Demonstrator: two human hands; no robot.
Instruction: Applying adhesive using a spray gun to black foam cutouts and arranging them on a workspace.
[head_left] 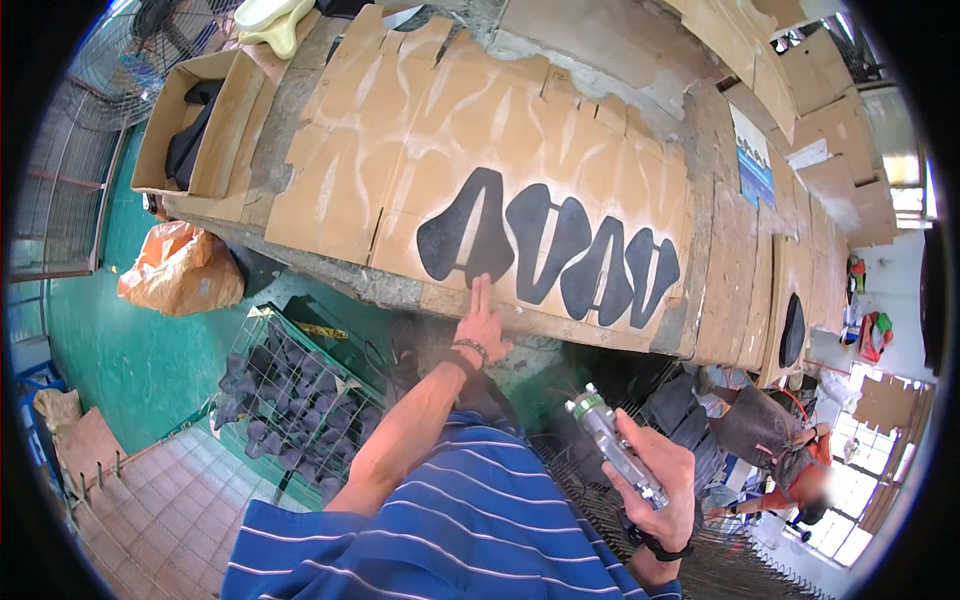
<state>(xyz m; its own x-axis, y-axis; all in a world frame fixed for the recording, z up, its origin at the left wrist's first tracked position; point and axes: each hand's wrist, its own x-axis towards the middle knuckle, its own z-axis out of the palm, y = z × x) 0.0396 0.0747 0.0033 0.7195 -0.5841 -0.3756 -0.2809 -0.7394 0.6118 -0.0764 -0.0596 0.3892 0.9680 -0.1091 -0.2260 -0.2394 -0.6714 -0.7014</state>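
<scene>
now straight left fingers (481, 293) touch black piece (488, 238), right fingers (628, 428) wrap sprayer (600, 425)

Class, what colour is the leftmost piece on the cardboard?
The leftmost piece is near-black, shown best in the head view.

Pieces (571, 243) lie in a row on the cardboard sheet (345, 180), right of the carton (224, 130).

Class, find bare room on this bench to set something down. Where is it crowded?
Free: the cardboard sheet left of the dark pieces, and behind them to its ragged far edge. Crowded: its near right, those pieces close together, the left hand at the leftmost.
</scene>
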